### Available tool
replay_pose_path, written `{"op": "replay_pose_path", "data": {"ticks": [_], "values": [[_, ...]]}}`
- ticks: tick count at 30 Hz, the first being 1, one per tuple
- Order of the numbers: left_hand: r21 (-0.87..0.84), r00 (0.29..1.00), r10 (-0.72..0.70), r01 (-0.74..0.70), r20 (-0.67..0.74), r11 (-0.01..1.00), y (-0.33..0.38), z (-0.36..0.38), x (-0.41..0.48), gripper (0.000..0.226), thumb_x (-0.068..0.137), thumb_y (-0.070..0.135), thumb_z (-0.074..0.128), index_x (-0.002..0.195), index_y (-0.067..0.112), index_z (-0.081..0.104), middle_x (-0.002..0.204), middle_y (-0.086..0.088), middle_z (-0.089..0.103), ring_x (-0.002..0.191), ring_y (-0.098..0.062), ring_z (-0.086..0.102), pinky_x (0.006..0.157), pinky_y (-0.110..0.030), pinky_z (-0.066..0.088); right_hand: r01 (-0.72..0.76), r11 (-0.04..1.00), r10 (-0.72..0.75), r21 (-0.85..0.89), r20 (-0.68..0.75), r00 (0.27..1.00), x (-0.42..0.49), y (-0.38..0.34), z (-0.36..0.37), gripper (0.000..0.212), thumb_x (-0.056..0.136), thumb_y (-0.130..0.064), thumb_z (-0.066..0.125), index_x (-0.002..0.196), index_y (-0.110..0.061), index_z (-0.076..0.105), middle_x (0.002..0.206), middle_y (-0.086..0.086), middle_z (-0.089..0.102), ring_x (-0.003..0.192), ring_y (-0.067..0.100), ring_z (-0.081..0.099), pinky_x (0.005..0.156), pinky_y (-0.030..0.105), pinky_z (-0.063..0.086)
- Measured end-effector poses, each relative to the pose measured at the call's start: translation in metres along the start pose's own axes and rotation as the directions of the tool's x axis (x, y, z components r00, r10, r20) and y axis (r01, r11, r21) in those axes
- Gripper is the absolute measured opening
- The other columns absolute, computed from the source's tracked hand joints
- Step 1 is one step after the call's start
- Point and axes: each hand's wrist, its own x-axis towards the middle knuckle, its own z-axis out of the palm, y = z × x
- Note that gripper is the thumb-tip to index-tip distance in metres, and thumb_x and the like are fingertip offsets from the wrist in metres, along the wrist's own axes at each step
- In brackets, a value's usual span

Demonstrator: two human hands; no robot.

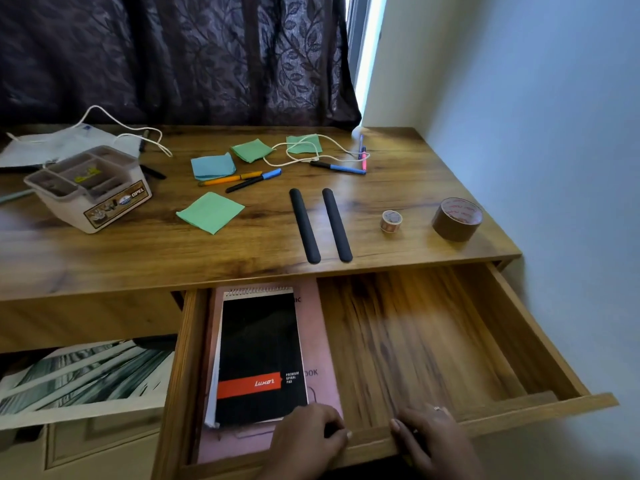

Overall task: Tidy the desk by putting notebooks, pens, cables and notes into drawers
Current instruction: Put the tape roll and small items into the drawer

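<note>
Pad (pixel 259 355), black spiral, lies on a pink notebook (pixel 320 341) in the left half of the open drawer (pixel 415 341). Both have their long axes running 12 to 6. The drawer's right half shows bare wood.

Your left hand (pixel 308 441) and right hand (pixel 429 441) are both at the drawer's front rail, at 6 o'clock in the view. The fingers of each curl over the rail and grip it, holding nothing else. Your left hand is just beside the pad's near corner.

Left on the desk (pixel 138 244), all toward 12 o'clock from your hands:
- Two pens (pixel 254 180) side by side, long axes about 8 to 2, at 11 o'clock from your left hand. Left hand is nearer.
- Third pen (pixel 337 167), lying almost crosswise, touching the looped white cable (pixel 311 152). Right hand is nearer.
- Notes (pixel 210 212), green and blue, scattered around the pens. The near green one lies well apart from the rest.

My guess is the pens go next, into the bare right half. You must let go of the rail and reach straight over the drawer.
</note>
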Motion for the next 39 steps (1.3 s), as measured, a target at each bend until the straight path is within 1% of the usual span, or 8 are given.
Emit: {"op": "replay_pose_path", "data": {"ticks": [3, 9, 13, 15, 17, 21, 30, 39], "values": [[-0.037, 0.999, 0.031, -0.029, 0.034, 0.999, 0.002, 0.005, 0.007, 0.021, 0.081, 0.044, 0.06, 0.092, 0.029, 0.069, 0.095, 0.011, 0.069, 0.091, -0.001, 0.061, 0.088, -0.023, 0.048, -0.025, 0.999, 0.026, -0.036, 0.033, 0.999, -0.009, -0.001, 0.002, 0.036, 0.094, -0.051, 0.027, 0.069, -0.032, 0.045, 0.055, -0.021, 0.051, 0.059, -0.008, 0.045, 0.057, 0.008, 0.029], [0.2, 0.943, 0.307, -0.279, -0.126, 0.939, 0.037, -0.023, 0.04, 0.029, 0.091, 0.042, 0.049, 0.116, 0.027, 0.055, 0.118, 0.01, 0.052, 0.112, -0.004, 0.045, 0.092, -0.02, 0.039, -0.139, 0.981, 0.13, 0.135, 0.074, 0.989, 0.009, 0.008, -0.014, 0.012, 0.074, -0.043, 0.054, 0.078, -0.032, 0.053, 0.06, -0.038, 0.037, 0.061, -0.014, 0.043, 0.059, -0.001, 0.031], [0.386, 0.861, 0.465, -0.364, -0.208, 0.848, 0.059, -0.052, 0.077, 0.043, 0.093, 0.041, 0.045, 0.133, 0.027, 0.041, 0.134, 0.009, 0.038, 0.129, -0.005, 0.029, 0.105, -0.019, 0.027, -0.288, 0.94, 0.274, 0.182, 0.098, 0.957, 0.065, 0.027, -0.056, 0.013, 0.087, -0.029, 0.056, 0.078, -0.037, 0.057, 0.081, -0.019, 0.058, 0.082, 0.001, 0.056, 0.073, 0.008, 0.038], [0.467, 0.844, 0.497, -0.362, -0.202, 0.806, 0.07, -0.061, 0.096, 0.051, 0.093, 0.041, 0.045, 0.14, 0.024, 0.033, 0.144, 0.006, 0.032, 0.139, -0.01, 0.018, 0.112, -0.023, 0.017, -0.289, 0.947, 0.293, 0.14, -0.007, 0.956, 0.101, 0.043, -0.077, 0.017, 0.086, -0.018, 0.061, 0.084, -0.035, 0.059, 0.087, -0.015, 0.06, 0.085, 0.001, 0.055, 0.077, 0.016, 0.042], [0.534, 0.845, 0.502, -0.343, -0.185, 0.773, 0.081, -0.069, 0.113, 0.06, 0.093, 0.042, 0.046, 0.144, 0.02, 0.025, 0.152, 0.0, 0.024, 0.143, -0.015, 0.011, 0.116, -0.028, 0.007, -0.289, 0.956, 0.294, 0.053, -0.139, 0.946, 0.138, 0.064, -0.092, 0.012, 0.083, -0.014, 0.064, 0.092, -0.022, 0.066, 0.093, -0.005, 0.064, 0.09, 0.011, 0.059, 0.081, 0.025, 0.047], [0.592, 0.875, 0.466, -0.309, -0.13, 0.745, 0.097, -0.079, 0.136, 0.07, 0.093, 0.045, 0.044, 0.148, 0.015, 0.012, 0.157, -0.006, 0.011, 0.145, -0.02, 0.002, 0.116, -0.032, -0.005, -0.421, 0.904, 0.391, -0.072, -0.257, 0.884, 0.207, 0.106, -0.121, 0.031, 0.083, -0.014, 0.064, 0.112, -0.007, 0.063, 0.118, 0.012, 0.062, 0.107, 0.026, 0.056, 0.088, 0.031, 0.042], [0.652, 0.926, 0.378, -0.269, -0.028, 0.709, 0.099, -0.077, 0.156, 0.08, 0.094, 0.051, 0.038, 0.148, 0.011, -0.005, 0.157, -0.008, -0.008, 0.145, -0.021, -0.01, 0.114, -0.032, -0.01, -0.648, 0.743, 0.657, -0.167, -0.007, 0.754, 0.27, 0.161, -0.121, 0.078, 0.07, -0.05, 0.072, 0.126, -0.006, 0.04, 0.129, 0.015, 0.043, 0.118, 0.029, 0.045, 0.092, 0.035, 0.043], [0.631, 0.899, 0.433, -0.295, -0.072, 0.718, 0.086, -0.061, 0.149, 0.081, 0.095, 0.047, 0.037, 0.146, 0.01, -0.013, 0.156, -0.009, -0.016, 0.142, -0.018, -0.019, 0.109, -0.028, -0.017, -0.603, 0.782, 0.605, -0.161, -0.04, 0.795, 0.25, 0.16, -0.129, 0.067, 0.074, -0.038, 0.072, 0.125, -0.005, 0.042, 0.128, 0.018, 0.042, 0.119, 0.034, 0.043, 0.094, 0.039, 0.04]]}}
